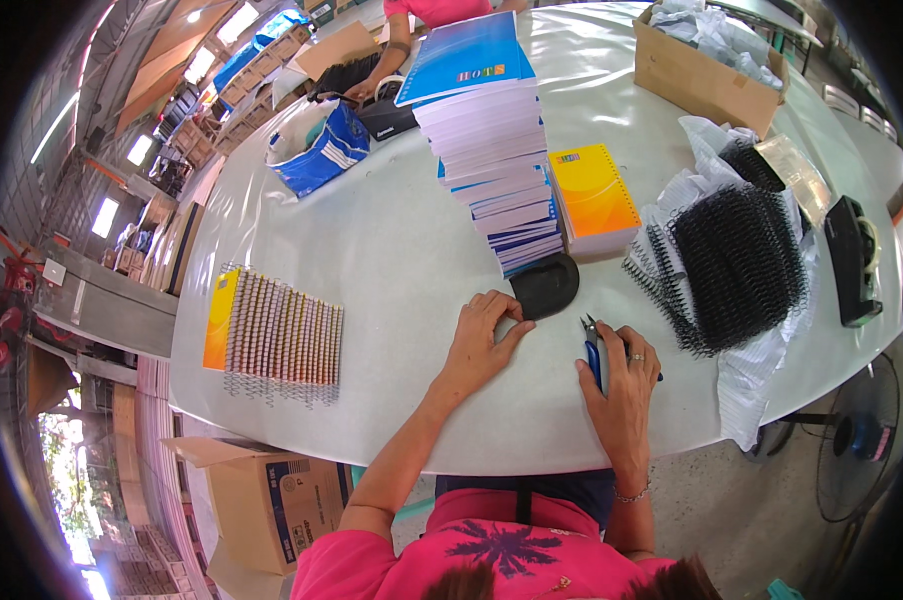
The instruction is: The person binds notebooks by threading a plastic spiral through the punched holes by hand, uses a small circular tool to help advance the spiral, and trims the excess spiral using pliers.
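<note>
My left hand (487, 335) is closed at the near left edge of a black rounded pad (549, 287), its thumb and fingertips pinching there. My right hand (624, 375) rests on the table, wrapped round small wire cutters with blue handles (593, 362); their metal tips point away from me. Just beyond the pad rises a tall stack of blue-covered notebooks (487, 125). To its right is a shorter pile of yellow-orange spiral notebooks (594, 190). A row of yellow notebooks with wire coils (284, 330) lies far to the left of my left hand.
A heap of black binding coils (740, 268) lies on white wrapping at the right, beside a black hole-punch-like device (852, 262). A cardboard box (707, 70) and a blue bag (319, 152) stand farther back. Across the table (392, 270) sits another person (437, 10).
</note>
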Motion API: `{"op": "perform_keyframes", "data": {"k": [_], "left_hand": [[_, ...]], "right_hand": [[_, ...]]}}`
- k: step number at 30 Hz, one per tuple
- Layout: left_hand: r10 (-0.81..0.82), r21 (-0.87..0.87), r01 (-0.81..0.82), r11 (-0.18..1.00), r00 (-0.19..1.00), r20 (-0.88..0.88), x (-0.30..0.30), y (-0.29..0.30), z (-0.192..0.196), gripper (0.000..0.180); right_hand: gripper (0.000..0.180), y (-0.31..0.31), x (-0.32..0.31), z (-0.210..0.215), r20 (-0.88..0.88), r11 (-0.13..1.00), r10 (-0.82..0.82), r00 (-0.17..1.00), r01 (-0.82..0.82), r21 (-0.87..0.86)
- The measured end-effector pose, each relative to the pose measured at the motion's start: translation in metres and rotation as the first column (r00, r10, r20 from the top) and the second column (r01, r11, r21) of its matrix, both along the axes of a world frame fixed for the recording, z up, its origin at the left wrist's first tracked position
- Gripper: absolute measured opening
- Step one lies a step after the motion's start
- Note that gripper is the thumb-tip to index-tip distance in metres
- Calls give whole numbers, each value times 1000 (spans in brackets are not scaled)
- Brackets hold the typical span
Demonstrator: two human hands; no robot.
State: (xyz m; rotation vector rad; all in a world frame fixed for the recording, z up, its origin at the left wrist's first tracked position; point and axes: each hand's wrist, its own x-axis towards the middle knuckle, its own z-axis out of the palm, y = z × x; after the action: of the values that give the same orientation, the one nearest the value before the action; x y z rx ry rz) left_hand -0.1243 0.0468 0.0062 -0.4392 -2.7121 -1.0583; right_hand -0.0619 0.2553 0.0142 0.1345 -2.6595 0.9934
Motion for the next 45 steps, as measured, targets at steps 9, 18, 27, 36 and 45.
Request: {"op": "perform_keyframes", "data": {"k": [9, 18, 27, 36, 45], "left_hand": [[-2, 0, 2, 1000, 1000, 15, 0, -1, 3, 23], [-16, 25, 15, 1000, 1000, 22, 0, -2, 2, 23], [-42, 53, 43, 998, 999, -25, -2, -1, 1, 18], [-49, 69, 45, 997, 997, 66, -1, -4, 4, 18], [-68, 109, 59, 992, 994, 87, 0, -6, 5, 17]], "right_hand": [[54, 0, -1, 0, 16, 1000, -4, 1000, 4, 0], [55, 0, 1, 2, 49, 993, -19, 999, 25, -119], [46, 14, -20, 26, 15, 979, 78, 997, -74, -190], [22, 43, -172, 49, -224, 986, -33, 974, -6, -169], [56, 51, -239, 32, 180, 956, 105, 978, -50, -289]]}}
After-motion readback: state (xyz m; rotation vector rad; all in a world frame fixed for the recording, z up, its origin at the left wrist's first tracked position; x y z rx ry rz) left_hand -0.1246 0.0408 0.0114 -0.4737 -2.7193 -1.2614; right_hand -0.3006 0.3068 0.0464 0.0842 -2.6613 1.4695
